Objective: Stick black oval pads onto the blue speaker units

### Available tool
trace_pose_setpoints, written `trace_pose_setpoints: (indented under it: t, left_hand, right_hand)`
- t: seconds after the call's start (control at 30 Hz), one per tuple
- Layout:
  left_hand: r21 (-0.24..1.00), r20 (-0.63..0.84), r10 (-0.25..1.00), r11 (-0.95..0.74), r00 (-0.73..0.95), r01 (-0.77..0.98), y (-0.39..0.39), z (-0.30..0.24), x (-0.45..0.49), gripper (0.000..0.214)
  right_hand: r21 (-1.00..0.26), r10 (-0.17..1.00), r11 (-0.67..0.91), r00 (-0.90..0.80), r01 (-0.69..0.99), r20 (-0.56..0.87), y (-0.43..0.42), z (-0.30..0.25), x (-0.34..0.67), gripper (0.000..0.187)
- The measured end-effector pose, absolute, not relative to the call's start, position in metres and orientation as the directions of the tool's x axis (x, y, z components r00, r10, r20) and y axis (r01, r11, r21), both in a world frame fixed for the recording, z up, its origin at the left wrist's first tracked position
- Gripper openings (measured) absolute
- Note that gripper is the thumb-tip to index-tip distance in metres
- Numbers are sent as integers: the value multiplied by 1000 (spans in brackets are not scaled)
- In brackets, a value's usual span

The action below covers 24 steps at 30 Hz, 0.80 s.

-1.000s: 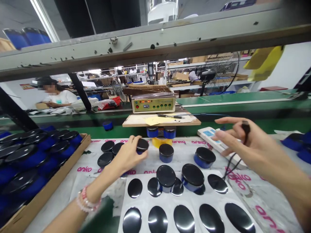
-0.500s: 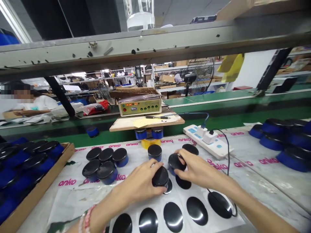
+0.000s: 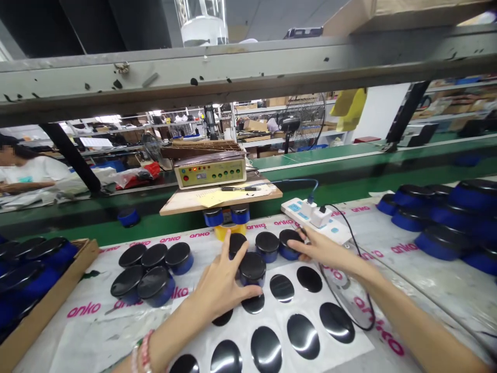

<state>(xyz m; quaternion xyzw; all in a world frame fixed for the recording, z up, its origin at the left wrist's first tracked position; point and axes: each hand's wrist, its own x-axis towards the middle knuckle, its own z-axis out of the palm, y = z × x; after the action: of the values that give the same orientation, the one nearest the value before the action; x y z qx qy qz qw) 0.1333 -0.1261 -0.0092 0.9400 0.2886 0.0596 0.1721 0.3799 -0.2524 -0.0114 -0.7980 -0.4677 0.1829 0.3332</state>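
The left hand (image 3: 219,287) curled around a black-lidded blue jar (image 3: 252,268) between thumb and fingers; the right hand (image 3: 320,249) gripped another jar (image 3: 289,242) at its fingertips.

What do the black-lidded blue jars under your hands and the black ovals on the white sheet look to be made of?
Round blue jar with black lid under the left hand: probably hard plastic, semi-gloss lid catching soft highlights. Its twin at the right hand looks the same. Black ovals: likely glossy sticker film, mirror-like glare, lying flat on white backing sheet.
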Motion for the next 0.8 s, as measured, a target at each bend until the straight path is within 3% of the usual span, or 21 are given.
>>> trace_pose_setpoints:
  t: [0.17, 0.43, 0.6, 0.7, 0.8]
  left_hand:
    - [432, 35, 511, -783, 859, 448, -125, -15, 145, 71]
    - [481, 134, 542, -768, 830, 424, -121, -27, 143, 70]
    - [445, 186, 470, -823, 863, 353, -110, -43, 137, 73]
    - [409, 294, 465, -851, 835, 330, -99, -62, 137, 77]
    - [358, 436, 407, -897, 803, 260, -85, -79, 141, 80]
  right_hand:
    - [-746, 853, -310, 519, 590, 55, -217, -22, 378, 33]
    - [-723, 876, -227, 462, 653, 142, -160, -25, 369, 27]
    - [-668, 852, -196, 462, 718, 246, -184, 0, 346, 26]
    - [-639, 705, -265, 597, 722, 382, -224, 29, 359, 26]
    - [-653, 364, -443, 788, 615, 496, -285, 48, 398, 24]
